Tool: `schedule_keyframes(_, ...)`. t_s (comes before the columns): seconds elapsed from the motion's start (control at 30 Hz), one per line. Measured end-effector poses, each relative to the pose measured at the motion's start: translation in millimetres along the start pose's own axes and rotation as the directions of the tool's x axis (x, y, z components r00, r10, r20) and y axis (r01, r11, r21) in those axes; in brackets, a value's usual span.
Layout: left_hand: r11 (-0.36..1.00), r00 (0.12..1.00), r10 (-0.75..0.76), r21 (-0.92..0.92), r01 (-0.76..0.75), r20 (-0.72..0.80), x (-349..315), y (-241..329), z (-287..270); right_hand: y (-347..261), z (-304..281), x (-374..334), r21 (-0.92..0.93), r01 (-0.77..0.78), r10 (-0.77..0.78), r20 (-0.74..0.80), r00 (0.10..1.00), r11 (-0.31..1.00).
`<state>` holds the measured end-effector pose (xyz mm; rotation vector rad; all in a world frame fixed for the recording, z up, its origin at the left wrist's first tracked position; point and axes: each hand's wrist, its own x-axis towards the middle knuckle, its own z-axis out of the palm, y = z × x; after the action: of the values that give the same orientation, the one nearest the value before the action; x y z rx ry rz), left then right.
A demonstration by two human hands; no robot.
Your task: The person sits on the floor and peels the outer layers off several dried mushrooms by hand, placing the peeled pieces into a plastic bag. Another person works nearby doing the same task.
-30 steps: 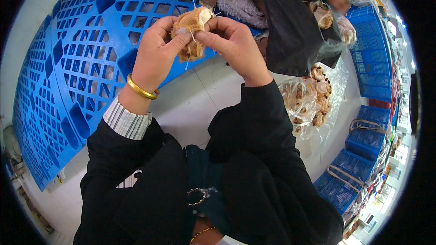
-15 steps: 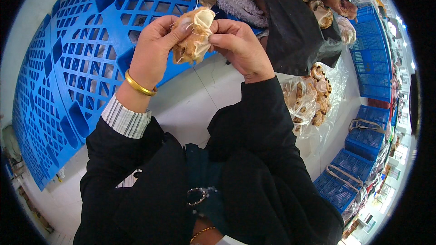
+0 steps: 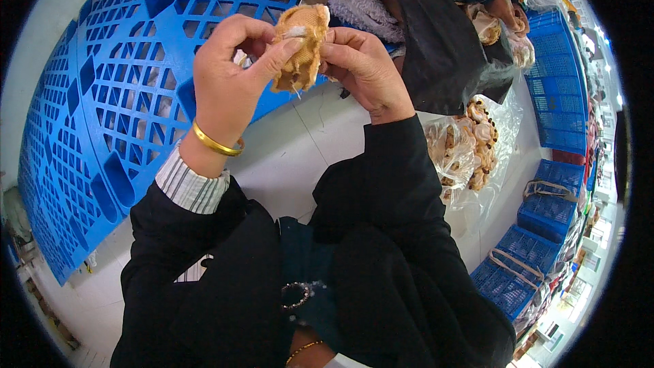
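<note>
Blue plastic pallet (image 3: 102, 116) and pale floor (image 3: 293, 163) lie below. Head view: left hand (image 3: 231, 78) and right hand (image 3: 361, 68) both pinch tan knitted piece (image 3: 300, 48) w/ fingertips pressed together, held mid-air above pallet's edge; bare floor underneath.

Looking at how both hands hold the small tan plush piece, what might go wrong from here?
The tan plush piece is pinched only at its edges by the left hand and right hand, so it may slip and fall through the openings of the blue pallet underneath. Pulling hard might tear its fabric.
</note>
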<state>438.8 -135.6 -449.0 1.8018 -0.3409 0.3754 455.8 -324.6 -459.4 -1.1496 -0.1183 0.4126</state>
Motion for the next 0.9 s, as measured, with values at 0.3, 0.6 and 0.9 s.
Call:
schedule_keyframes(0.3,0.949,0.972,0.229,0.212,-0.233,0.046,1,11,3,-1,4,0,-0.101,0.038,-0.040,-0.015,0.999,0.994)
schedule_keyframes(0.6,0.879,0.910,-0.347,-0.259,0.400,0.227,2,3,-2,4,-1,3,-0.239,0.102,-0.096,0.037,0.995,0.966)
schedule_keyframes(0.9,0.848,0.871,-0.440,-0.220,0.483,0.216,3,8,2,6,-1,5,-0.313,0.133,-0.120,0.061,0.991,0.940)
